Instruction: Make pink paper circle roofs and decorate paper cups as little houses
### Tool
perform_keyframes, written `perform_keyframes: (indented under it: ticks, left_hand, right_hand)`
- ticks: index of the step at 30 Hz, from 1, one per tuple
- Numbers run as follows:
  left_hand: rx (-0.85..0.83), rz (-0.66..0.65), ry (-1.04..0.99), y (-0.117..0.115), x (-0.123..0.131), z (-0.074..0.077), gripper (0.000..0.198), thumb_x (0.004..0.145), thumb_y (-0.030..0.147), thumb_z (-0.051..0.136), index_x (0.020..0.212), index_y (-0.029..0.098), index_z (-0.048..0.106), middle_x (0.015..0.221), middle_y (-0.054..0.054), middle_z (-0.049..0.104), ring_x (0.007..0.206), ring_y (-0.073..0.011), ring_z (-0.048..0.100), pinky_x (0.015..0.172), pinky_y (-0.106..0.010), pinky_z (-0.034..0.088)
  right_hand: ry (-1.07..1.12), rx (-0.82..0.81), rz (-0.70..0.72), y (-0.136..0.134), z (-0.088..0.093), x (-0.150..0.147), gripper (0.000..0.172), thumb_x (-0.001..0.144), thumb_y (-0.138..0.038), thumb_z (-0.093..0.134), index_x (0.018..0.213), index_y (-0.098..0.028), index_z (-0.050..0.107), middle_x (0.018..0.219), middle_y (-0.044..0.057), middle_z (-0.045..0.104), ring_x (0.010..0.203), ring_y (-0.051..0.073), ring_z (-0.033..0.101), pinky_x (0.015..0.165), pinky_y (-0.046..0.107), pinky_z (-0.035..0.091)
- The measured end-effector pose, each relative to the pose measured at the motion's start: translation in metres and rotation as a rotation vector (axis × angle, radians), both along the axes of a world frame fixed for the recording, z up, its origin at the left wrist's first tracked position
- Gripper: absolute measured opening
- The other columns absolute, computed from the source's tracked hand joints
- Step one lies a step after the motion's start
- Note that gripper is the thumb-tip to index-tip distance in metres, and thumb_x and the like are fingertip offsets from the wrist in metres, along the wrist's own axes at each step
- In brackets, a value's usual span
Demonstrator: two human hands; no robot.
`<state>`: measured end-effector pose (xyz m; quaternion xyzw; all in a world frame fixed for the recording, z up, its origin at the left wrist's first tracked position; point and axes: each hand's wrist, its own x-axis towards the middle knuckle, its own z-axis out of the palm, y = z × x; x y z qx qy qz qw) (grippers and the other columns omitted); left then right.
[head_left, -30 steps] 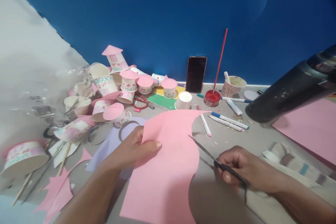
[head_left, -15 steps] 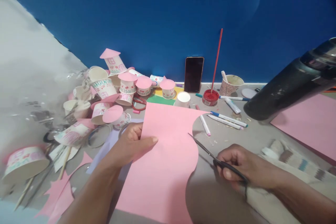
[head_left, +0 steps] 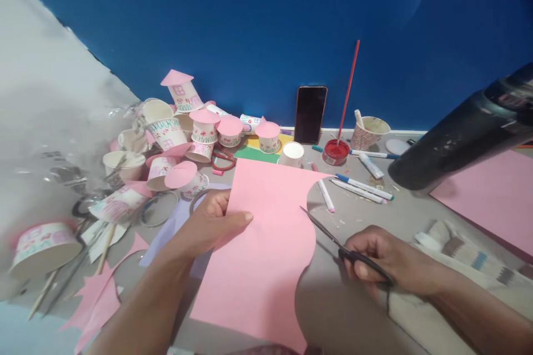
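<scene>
A large sheet of pink paper [head_left: 262, 255] with a curved, scalloped right edge is held up over the table. My left hand [head_left: 212, 224] grips its left edge, thumb on top and fingers behind. My right hand [head_left: 370, 258] is closed round the black handles of a pair of scissors [head_left: 328, 236]. The blades point up and left, their tip over the paper close to its curved edge. Pink paper scraps [head_left: 100, 299] with pointed edges lie at the lower left, beyond my left forearm.
Decorated paper cups with pink paper roofs [head_left: 204, 125] are heaped at the left. A phone [head_left: 311, 115] leans on the blue wall. Nearby are a red paint pot [head_left: 335, 152], several markers [head_left: 358, 191], a paper cup [head_left: 368, 133], a black bottle [head_left: 449, 136] and striped cloth [head_left: 466, 266].
The view has shifted slightly. Both hands keep their grips on the paper and scissors, and the scissor tip stays near the curved edge.
</scene>
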<state>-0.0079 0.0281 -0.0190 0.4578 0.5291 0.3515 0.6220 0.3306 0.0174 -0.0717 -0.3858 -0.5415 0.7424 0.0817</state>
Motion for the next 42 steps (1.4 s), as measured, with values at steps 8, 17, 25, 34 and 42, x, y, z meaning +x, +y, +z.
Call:
perform_keyframes:
  ticks: [8,17,25,34,42]
  left_hand:
    - [0.001,-0.021,0.022,-0.0003,-0.0013,-0.003,0.026,0.069,0.034,0.081,0.084,0.014,0.075,0.072,-0.005,0.074,0.064,-0.0217,0.068,0.056,-0.029,0.054]
    - [0.023,-0.042,0.018,-0.0014,-0.002,-0.006,0.033,0.073,0.036,0.08,0.096,0.013,0.077,0.078,-0.008,0.077,0.069,-0.0237,0.071,0.06,-0.031,0.057]
    - [0.033,-0.017,-0.015,-0.0018,0.0007,-0.0016,0.029,0.071,0.033,0.082,0.092,0.014,0.077,0.076,-0.006,0.077,0.066,-0.0217,0.07,0.057,-0.029,0.055]
    - [0.029,-0.02,-0.023,-0.0027,0.0002,0.0004,0.023,0.07,0.033,0.081,0.082,0.016,0.071,0.072,-0.004,0.074,0.065,-0.0204,0.068,0.059,-0.029,0.055]
    - [0.014,-0.066,0.079,-0.0053,-0.0013,0.0023,0.02,0.073,0.031,0.077,0.076,0.016,0.065,0.067,-0.001,0.066,0.061,-0.0174,0.062,0.056,-0.027,0.05]
  right_hand:
    - [0.016,-0.014,-0.011,0.0005,0.0015,-0.0016,0.066,0.069,-0.078,0.076,0.072,-0.013,0.063,0.055,0.0,0.059,0.05,0.008,0.043,0.049,0.022,0.025]
    - [0.023,-0.017,-0.011,0.0002,0.0045,-0.0023,0.065,0.072,-0.076,0.075,0.071,-0.013,0.062,0.053,0.0,0.058,0.05,0.008,0.042,0.05,0.023,0.025]
    - [-0.004,-0.008,0.001,0.0011,0.0073,-0.0047,0.066,0.072,-0.079,0.073,0.07,-0.014,0.061,0.052,-0.001,0.056,0.049,0.008,0.04,0.05,0.024,0.025]
    - [-0.035,-0.008,0.021,0.0,0.0058,-0.0028,0.066,0.069,-0.079,0.074,0.069,-0.015,0.06,0.052,-0.001,0.056,0.05,0.008,0.042,0.049,0.023,0.025]
    - [-0.065,-0.012,0.044,0.0009,0.0086,-0.0045,0.072,0.064,-0.085,0.073,0.068,-0.015,0.06,0.052,0.001,0.057,0.049,0.008,0.04,0.049,0.024,0.024]
